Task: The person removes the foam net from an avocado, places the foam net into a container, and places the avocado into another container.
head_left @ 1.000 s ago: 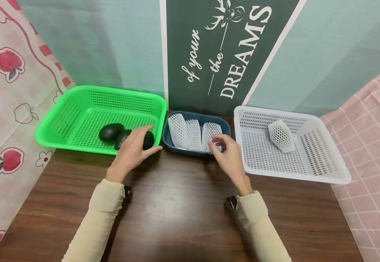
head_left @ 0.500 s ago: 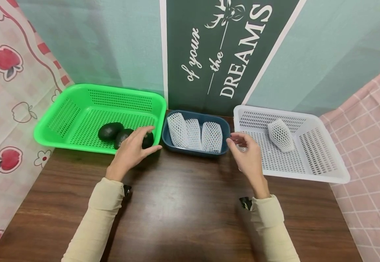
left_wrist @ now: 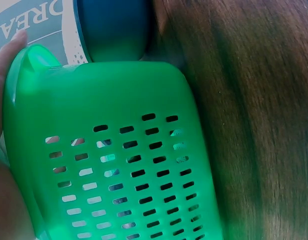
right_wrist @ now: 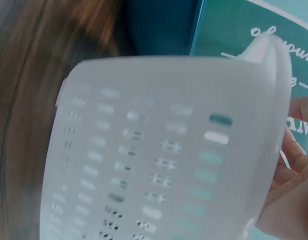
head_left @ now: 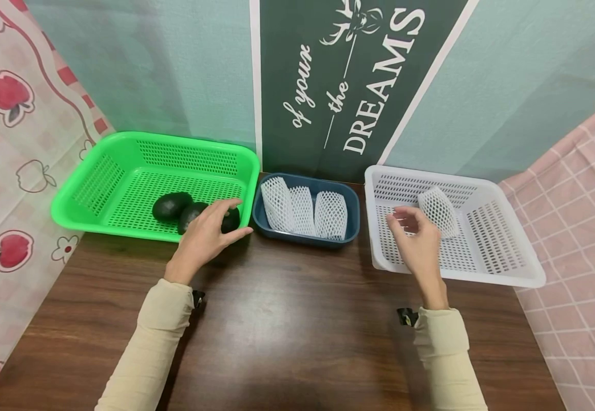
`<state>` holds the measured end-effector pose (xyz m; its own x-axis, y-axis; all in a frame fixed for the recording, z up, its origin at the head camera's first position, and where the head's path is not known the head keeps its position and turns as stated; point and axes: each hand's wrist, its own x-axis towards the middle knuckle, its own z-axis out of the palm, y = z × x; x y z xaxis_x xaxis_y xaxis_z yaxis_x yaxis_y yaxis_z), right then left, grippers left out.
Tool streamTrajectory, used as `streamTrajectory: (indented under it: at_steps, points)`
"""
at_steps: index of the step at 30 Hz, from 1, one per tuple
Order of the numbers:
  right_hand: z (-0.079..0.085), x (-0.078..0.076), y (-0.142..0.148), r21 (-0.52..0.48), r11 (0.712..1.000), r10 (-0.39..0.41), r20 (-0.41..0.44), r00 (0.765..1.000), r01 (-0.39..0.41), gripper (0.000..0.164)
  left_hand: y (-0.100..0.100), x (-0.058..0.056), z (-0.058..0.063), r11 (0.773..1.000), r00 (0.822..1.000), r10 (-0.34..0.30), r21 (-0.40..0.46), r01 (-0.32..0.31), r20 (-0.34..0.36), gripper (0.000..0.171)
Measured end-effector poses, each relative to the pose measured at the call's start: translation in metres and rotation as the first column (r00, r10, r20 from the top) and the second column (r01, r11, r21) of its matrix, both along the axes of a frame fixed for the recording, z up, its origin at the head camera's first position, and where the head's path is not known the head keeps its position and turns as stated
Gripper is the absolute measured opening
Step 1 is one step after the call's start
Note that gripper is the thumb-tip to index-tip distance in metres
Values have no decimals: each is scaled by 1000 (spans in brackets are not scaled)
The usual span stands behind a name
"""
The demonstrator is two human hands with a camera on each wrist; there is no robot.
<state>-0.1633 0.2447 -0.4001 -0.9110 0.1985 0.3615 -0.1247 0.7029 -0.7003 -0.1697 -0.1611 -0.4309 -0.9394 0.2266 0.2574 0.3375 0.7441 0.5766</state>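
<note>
My left hand (head_left: 202, 237) hovers over the front right corner of the green basket (head_left: 138, 231), thumb and fingers spread apart and holding nothing. Dark avocados (head_left: 171, 206) lie in that basket, some partly hidden behind the hand. My right hand (head_left: 420, 242) is over the left part of the white basket (head_left: 502, 279), fingers loosely bent with nothing between them. Just beyond it, a white foam net sleeve (head_left: 440, 212) lies in the white basket. Between the baskets, a navy tray (head_left: 352, 214) holds three more foam net sleeves (head_left: 331, 216).
All three containers stand in a row along the back of the brown wooden table (head_left: 287, 331), against a green and teal cloth backdrop (head_left: 174, 74). Patterned cloth (head_left: 15, 188) hangs at the left and pink checked cloth (head_left: 585, 240) at the right.
My right hand has moved rightward from above the navy tray to over the white basket. My left hand has stayed at the green basket. The avocados and net sleeves lie as before.
</note>
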Motion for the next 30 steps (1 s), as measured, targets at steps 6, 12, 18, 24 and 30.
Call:
streamTrajectory:
  at_steps: [6,12,18,24,30]
  points:
    - [-1,-1,14,-2,999,-46,33,998,46,31,0,-1,-1,1000,1000,11,-8,-11,13,70]
    - [-5,-5,34,10,996,-94,48,994,94,33,1,0,-2,1000,1000,9,-4,-9,1,69]
    - [-10,-9,52,25,987,-159,85,984,158,34,2,0,-2,1000,1000,18,-9,-18,-1,68]
    - [-12,-12,69,57,988,-150,117,982,144,36,1,2,-2,999,1000,30,-11,-30,-3,68]
    - [-11,-14,87,96,983,-168,163,972,154,38,3,1,-1,1000,1000,23,-15,-23,-8,67]
